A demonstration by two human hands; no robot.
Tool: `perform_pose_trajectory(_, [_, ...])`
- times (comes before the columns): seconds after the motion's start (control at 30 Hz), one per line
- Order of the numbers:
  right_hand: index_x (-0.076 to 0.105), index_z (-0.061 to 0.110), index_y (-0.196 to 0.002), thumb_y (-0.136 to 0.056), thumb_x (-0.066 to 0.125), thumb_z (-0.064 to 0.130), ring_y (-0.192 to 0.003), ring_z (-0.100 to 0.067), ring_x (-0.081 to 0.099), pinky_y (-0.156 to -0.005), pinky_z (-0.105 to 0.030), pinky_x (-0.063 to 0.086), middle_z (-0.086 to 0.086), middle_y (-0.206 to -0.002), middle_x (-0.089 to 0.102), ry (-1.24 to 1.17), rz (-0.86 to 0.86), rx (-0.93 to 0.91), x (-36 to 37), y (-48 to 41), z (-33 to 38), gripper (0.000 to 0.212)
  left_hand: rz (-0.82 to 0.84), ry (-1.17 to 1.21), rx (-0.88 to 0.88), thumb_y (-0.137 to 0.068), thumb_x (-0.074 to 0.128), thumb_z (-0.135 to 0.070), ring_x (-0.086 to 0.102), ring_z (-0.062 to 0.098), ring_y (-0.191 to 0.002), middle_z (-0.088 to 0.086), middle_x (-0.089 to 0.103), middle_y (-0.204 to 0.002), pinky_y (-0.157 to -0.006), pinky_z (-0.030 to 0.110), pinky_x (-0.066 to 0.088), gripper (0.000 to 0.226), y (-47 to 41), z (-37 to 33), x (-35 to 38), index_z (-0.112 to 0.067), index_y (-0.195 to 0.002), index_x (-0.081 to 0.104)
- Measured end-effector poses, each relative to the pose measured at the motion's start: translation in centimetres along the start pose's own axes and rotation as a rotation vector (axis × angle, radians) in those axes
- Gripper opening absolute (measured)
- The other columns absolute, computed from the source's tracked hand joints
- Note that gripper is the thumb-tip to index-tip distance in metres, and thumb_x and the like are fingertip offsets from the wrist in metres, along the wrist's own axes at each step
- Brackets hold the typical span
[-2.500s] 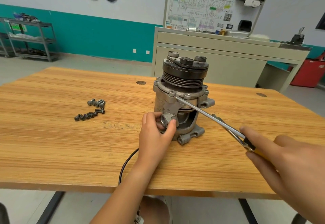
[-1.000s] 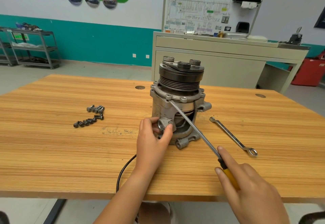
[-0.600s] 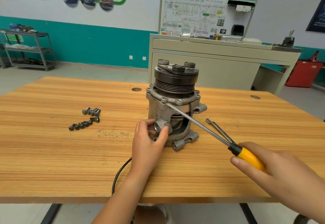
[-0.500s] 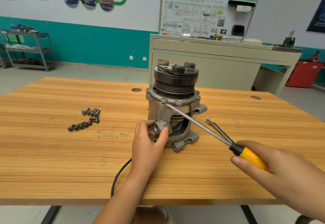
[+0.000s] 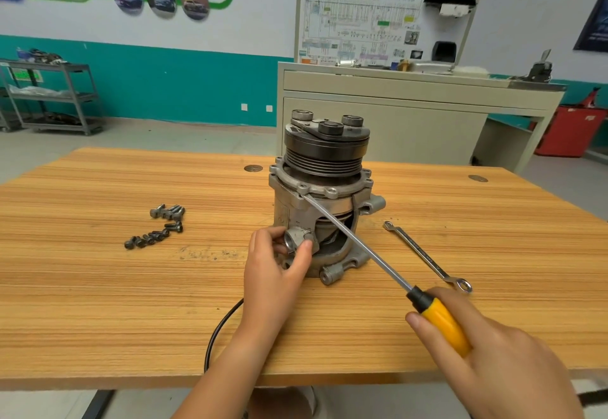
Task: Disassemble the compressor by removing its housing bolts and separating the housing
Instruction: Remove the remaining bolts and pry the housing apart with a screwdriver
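Compressor (image 5: 316, 208): stands on end near the middle of the tabletop (image 5: 98, 287), long axis vertical.
Ends: the black grooved pulley (image 5: 325, 152) is on top; the mounting ears of the lower end rest on the wood.
Facing: a round port (image 5: 292, 237) low on the housing points toward the person, and a cut-away window in the housing is just to the right of it.
Left hand (image 5: 276, 270): clamped on the port, thumb on one side and fingers on the other; it hides the lower left of the housing.
Screwdriver (image 5: 362, 247): its tip sits at the seam under the upper flange, and its shaft slants down and right, crossing in front of the window.
Right hand (image 5: 493, 362): wrapped round the screwdriver's yellow handle, low and right of the compressor, above the near edge of the tabletop.
Wrench (image 5: 427, 257): lies flat to the right of the compressor, apart from it, running roughly parallel to the shaft; its ring end is just beside the right hand.
Bolts (image 5: 158, 226): loose in two short rows to the left, well apart from the compressor.
Cable (image 5: 220, 329): a black loop runs from under the left wrist over the near edge.
Behind: a beige cabinet (image 5: 394, 122) carrying a wiring board (image 5: 378, 20), a metal shelf (image 5: 52, 96) at far left, and a red bin (image 5: 572, 129) at far right.
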State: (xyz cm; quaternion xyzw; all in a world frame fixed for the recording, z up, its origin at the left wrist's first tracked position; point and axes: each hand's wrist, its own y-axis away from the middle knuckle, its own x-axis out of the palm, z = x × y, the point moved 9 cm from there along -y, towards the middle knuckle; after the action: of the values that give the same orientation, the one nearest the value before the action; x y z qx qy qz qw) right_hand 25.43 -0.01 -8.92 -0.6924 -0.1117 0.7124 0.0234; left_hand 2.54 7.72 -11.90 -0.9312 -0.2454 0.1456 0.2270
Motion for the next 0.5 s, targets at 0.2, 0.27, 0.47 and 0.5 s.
perform_pose_trajectory(0.2, [0.016,0.057,-0.120,-0.053,-0.010,0.074,-0.088,0.001,0.055,-0.069,-0.013,0.041,0.019,-0.068,0.042,-0.056,-0.035,-0.005,-2.5,0.0,-0.8,0.073,0.006,-0.025,0.027,-0.078,0.067,-0.030,0.050,-0.009,-0.085,-0.010,0.053,-0.094,-0.067,0.003,0.038,0.030,0.1,-0.4,0.0,-0.022,-0.101,0.049])
perform_pose_trajectory(0.27, [0.023,0.059,-0.113,-0.049,-0.011,0.076,-0.078,-0.002,0.052,-0.070,-0.017,0.045,0.019,-0.068,0.045,-0.086,-0.071,-0.040,-4.4,-0.1,-0.8,0.074,0.000,-0.024,0.010,-0.078,0.067,-0.030,0.052,-0.003,-0.084,-0.009,0.054,-0.093,-0.067,0.003,0.037,0.030,-0.1,-0.3,0.0,-0.023,-0.101,0.050])
perform_pose_trajectory(0.47, [0.037,0.075,-0.093,-0.050,0.011,0.098,-0.059,-0.008,0.059,-0.055,-0.031,0.051,0.019,-0.063,0.062,-0.325,-0.156,0.102,-7.1,2.0,-5.5,0.055,-0.012,-0.043,0.043,-0.078,0.070,-0.028,0.052,0.002,-0.082,-0.011,0.053,-0.090,-0.067,0.003,0.036,0.029,-0.2,-0.3,0.0,-0.023,-0.099,0.051])
perform_pose_trajectory(0.5, [0.042,0.071,-0.095,-0.047,0.014,0.100,-0.062,-0.011,0.060,-0.056,-0.036,0.052,0.016,-0.066,0.063,-0.344,-0.162,0.149,-6.9,2.5,-7.0,0.062,-0.017,-0.048,0.047,-0.077,0.070,-0.027,0.052,0.002,-0.082,-0.011,0.053,-0.090,-0.067,0.002,0.036,0.029,-0.2,-0.3,0.0,-0.023,-0.099,0.051])
